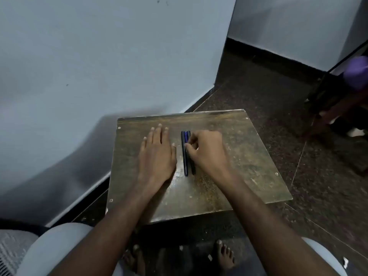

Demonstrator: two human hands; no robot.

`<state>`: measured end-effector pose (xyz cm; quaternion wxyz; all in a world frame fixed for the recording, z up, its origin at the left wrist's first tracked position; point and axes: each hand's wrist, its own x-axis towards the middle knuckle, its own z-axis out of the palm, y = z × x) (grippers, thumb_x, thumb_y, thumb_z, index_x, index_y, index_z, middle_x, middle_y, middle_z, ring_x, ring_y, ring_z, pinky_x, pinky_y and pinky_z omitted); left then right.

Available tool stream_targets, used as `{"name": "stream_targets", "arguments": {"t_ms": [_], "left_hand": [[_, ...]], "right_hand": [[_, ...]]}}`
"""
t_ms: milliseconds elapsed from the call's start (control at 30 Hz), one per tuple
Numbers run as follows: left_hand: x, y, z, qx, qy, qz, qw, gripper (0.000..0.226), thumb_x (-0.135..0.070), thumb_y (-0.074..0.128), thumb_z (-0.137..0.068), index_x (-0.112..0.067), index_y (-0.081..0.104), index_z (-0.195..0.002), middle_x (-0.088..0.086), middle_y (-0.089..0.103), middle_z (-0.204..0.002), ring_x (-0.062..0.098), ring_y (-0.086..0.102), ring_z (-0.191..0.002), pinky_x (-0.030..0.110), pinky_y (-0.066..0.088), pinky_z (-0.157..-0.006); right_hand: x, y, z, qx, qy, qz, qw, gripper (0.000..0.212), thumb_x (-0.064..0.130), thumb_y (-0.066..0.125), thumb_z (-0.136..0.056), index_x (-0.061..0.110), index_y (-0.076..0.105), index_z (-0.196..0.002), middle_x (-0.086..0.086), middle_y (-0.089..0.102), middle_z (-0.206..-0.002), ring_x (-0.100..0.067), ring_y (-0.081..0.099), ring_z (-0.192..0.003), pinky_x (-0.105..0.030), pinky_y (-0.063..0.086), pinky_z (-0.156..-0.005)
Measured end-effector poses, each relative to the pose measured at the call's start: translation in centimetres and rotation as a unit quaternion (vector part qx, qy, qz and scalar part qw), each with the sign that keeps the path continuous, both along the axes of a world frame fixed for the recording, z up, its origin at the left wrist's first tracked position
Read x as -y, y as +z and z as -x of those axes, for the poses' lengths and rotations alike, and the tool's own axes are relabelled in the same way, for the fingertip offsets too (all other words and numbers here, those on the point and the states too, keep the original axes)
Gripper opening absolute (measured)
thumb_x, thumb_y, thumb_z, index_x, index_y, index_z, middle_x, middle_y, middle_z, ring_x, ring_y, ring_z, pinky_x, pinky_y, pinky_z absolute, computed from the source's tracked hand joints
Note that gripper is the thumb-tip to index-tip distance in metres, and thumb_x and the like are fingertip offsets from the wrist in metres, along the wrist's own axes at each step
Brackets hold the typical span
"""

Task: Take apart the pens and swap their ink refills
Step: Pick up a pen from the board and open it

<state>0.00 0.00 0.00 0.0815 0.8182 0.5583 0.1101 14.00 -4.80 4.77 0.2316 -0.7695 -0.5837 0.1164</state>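
Two slim dark pens with blue trim [186, 154] lie side by side on my worn wooden table [249, 156]. Right hand [207, 150] pinches one; left hand [157, 152] rests flat, spread. I judge disassembly unstarted: lift, then unscrew.

We see a surface [229, 148] of dark brown wood, its finish worn and scratched, with pale scuffs and a dull sheen where light catches near the middle; small pale screw heads sit at its corners. On it lie two pens [187, 154] that look like dark, smooth plastic with a slight gloss, one edged by a bright blue line. The floor [278, 92] is dark speckled stone in large tiles, faintly polished. The wall [99, 56] is painted pale blue, matt, with a few small marks. At the bottom left we make out grey ribbed cloth [12, 250], soft and matt.
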Motion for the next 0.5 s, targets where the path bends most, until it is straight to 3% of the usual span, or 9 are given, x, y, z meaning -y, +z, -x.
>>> {"name": "stream_targets", "arguments": {"t_ms": [67, 167, 300, 500], "left_hand": [[-0.6, 0.5, -0.2, 0.005, 0.018, -0.018, 1.000, 0.059, -0.047, 0.034, -0.113, -0.012, 0.047, -0.158, 0.015, 0.046, -0.165, 0.032, 0.044, -0.151, 0.050, 0.041, -0.118], [-1.3, 1.2, -0.8, 0.007, 0.017, -0.016, 1.000, 0.057, -0.057, 0.037, -0.111, -0.014, 0.059, -0.142, 0.014, 0.058, -0.143, 0.033, 0.054, -0.132, 0.049, 0.050, -0.102], [-1.5, 2.2, -1.2, 0.097, 0.005, 0.046, 0.994, 0.047, -0.057, 0.052, -0.108, -0.016, 0.061, -0.128, 0.007, 0.072, -0.117, 0.028, 0.068, -0.112, 0.047, 0.058, -0.091], [-0.2, 2.7, -2.3, 0.072, 0.007, 0.080, 0.994, 0.056, -0.059, 0.077, -0.089, -0.015, 0.062, -0.120, 0.005, 0.075, -0.103, 0.029, 0.073, -0.097, 0.047, 0.062, -0.083]], "right_hand": [[-0.4, -0.8, -0.5, -0.021, -0.015, 0.024, 0.999, 0.011, 0.025, 0.079, -0.096, 0.016, 0.075, -0.093, -0.003, 0.075, -0.084, -0.022, 0.075, -0.079, -0.042, 0.066, -0.078], [-0.6, -1.5, -1.5, -0.009, -0.030, 0.070, 0.997, 0.016, 0.025, 0.081, -0.094, 0.017, 0.070, -0.085, -0.004, 0.071, -0.083, -0.024, 0.073, -0.080, -0.040, 0.065, -0.077], [-0.6, -1.7, -3.2, 0.004, -0.032, 0.077, 0.996, 0.012, 0.023, 0.076, -0.094, 0.015, 0.072, -0.087, -0.007, 0.073, -0.083, -0.027, 0.075, -0.082, -0.038, 0.064, -0.077], [0.2, -1.7, -3.5, -0.007, -0.025, 0.081, 0.996, 0.025, 0.032, 0.084, -0.092, 0.010, 0.075, -0.084, -0.011, 0.076, -0.079, -0.028, 0.076, -0.077, -0.045, 0.066, -0.078]]}}
